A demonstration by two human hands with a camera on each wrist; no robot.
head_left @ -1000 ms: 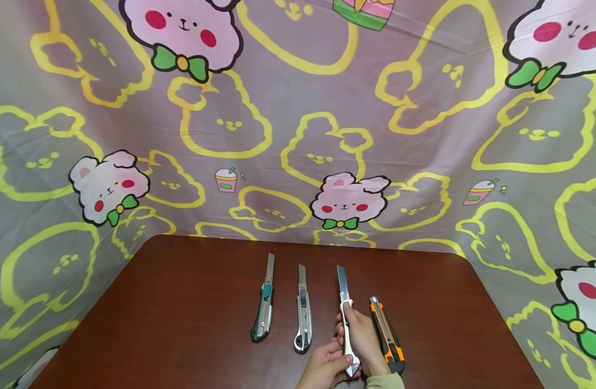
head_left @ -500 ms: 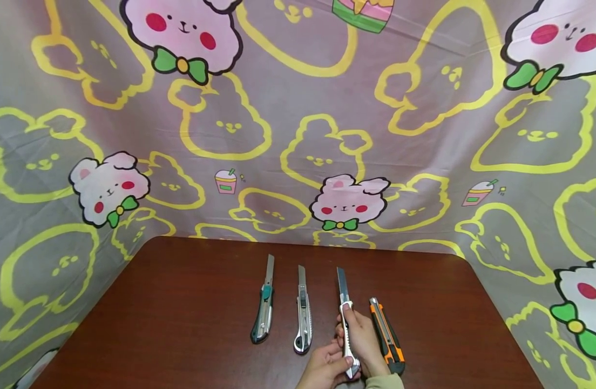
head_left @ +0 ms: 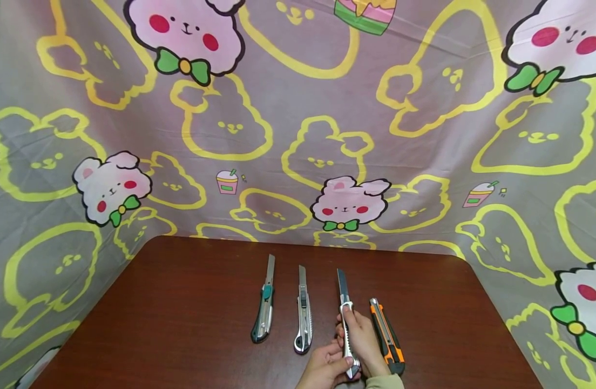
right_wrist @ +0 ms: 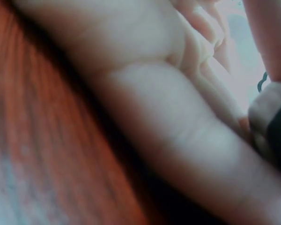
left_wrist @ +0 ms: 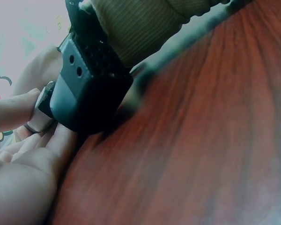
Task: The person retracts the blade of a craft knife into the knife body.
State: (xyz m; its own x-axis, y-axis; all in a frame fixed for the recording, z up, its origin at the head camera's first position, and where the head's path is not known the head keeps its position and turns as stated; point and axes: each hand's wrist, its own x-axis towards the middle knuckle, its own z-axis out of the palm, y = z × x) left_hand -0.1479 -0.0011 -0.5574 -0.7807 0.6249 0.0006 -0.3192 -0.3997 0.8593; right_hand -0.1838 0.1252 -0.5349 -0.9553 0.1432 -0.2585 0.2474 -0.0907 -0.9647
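Note:
A white and silver utility knife (head_left: 347, 335) is held by both hands near the front of the table, its long blade (head_left: 343, 283) extended and pointing away. My right hand (head_left: 365, 341) grips the handle from the right, with the thumb lying along its upper part. Lower down, my left hand (head_left: 323, 366) pinches the handle's butt end. In the left wrist view the left thumb (left_wrist: 18, 110) presses against that end (left_wrist: 40, 110). The right wrist view is mostly a blurred close-up of fingers and palm, and the blade is out of sight there.
Left of the hands lie a silver utility knife (head_left: 303, 319) and a green-and-black one (head_left: 264, 308), both with blades extended. An orange-and-black utility knife (head_left: 387, 337) lies close by the right hand. Patterned cloth (head_left: 259, 173) surrounds the brown table (head_left: 181, 313) behind and at the sides.
The white utility knife has turned slightly in the hands, so more of its ridged edge shows. Both hands keep nearly the same place and grip; the head view has shifted a little.

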